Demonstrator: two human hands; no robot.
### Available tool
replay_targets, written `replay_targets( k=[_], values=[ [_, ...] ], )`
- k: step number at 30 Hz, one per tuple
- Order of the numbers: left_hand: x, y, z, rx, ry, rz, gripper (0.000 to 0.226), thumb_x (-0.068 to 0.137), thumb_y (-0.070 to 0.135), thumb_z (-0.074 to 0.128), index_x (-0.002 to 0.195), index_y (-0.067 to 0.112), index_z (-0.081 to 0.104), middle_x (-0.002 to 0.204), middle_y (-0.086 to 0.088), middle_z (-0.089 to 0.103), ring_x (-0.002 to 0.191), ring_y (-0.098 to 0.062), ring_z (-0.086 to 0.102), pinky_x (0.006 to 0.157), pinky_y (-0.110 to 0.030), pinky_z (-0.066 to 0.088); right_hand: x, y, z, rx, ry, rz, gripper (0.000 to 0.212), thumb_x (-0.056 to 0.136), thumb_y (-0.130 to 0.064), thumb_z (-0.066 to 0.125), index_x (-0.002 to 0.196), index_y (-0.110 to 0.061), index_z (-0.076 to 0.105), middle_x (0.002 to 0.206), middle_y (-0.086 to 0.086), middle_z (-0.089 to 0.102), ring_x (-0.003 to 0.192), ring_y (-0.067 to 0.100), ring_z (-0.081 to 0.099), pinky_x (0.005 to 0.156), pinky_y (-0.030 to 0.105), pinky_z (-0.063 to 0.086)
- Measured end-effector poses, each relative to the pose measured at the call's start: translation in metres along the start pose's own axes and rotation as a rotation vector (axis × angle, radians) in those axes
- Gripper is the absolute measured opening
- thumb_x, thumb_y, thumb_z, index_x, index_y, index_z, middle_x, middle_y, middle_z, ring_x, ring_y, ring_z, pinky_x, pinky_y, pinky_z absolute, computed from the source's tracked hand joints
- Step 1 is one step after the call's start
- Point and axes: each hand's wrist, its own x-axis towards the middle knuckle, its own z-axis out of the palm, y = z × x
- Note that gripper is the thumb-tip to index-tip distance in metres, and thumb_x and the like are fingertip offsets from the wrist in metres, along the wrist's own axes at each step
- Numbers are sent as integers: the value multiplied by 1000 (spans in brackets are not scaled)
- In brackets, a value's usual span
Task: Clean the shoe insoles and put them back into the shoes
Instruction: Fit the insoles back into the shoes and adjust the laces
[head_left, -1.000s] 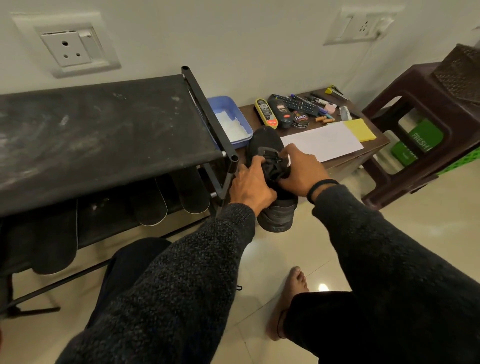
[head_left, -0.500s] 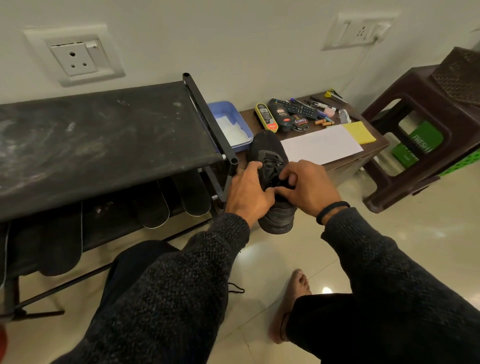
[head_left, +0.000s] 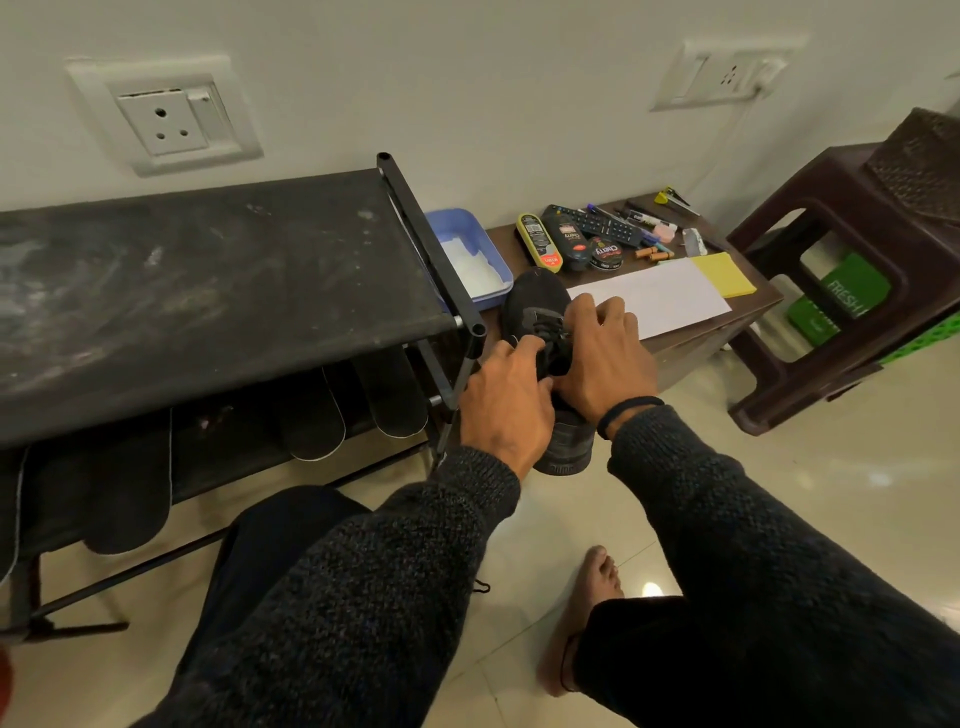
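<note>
While held up over the floor between rack and low table, black shoe (head_left: 540, 306) pointed toe-first toward the far wall, heel down and near. Left hand (head_left: 506, 400) curled round the shoe's left side by the opening; right hand (head_left: 602, 358) curled over the laces and tongue, fingertips tucked in at the throat. Gripped from both sides that way, probably to spread the opening and steady the upper. Could not tell whether an insole sat inside, since the hands hid the mouth of the shoe.

Kept close to the low brown table (head_left: 691, 343), likely so the cleaning gear stayed within reach: blue tub (head_left: 462, 228) at its left end, polish bottles (head_left: 558, 241) and a round tin (head_left: 607, 254) behind, white sheet (head_left: 654, 296) laid flat on the near part, perhaps as a clean work surface, yellow cloth (head_left: 724, 273) at its right end.

Left of the shoe, black rack (head_left: 208, 280) with several dark insoles (head_left: 311, 421) hanging over the edge of the lower shelf, rounded ends down; hung like that possibly to dry or wait their turn. Judged from this: several insoles not yet back in shoes, task only partly done. Bare foot (head_left: 587, 608) planted on the tiled floor, near right.
</note>
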Motion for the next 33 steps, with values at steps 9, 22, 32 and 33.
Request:
replay_targets(
  k=[9,22,32,33],
  values=[
    [5,-4,0,-16,-44,-2,60,87,20,75,137,27,45,118,-5,61,107,-24,63,88,-38,54,33,-5,7,-140,-109,15,70,87,-43,68,143,-22,31,117,13,59,104,36,61,80,49,50],
    [9,-8,2,-73,-60,-81,56,86,24,77,135,28,50,111,-5,64,102,-25,64,89,-43,59,10,20,-13,291,-337,114,77,76,-36,85,140,-22,45,131,8,59,115,25,58,93,36,49],
    [9,-10,10,-25,-68,-109,53,89,33,74,136,24,51,117,-5,64,106,-23,63,91,-42,58,12,25,-6,191,-233,201,60,74,-60,79,118,-24,60,112,4,67,97,25,65,83,47,59],
    [10,-10,11,-21,-70,-107,53,89,33,74,136,24,52,116,-4,65,105,-23,64,90,-42,58,14,22,-6,94,-207,184,58,75,-62,75,116,-23,60,109,4,66,96,26,65,82,47,59]
  ],
)
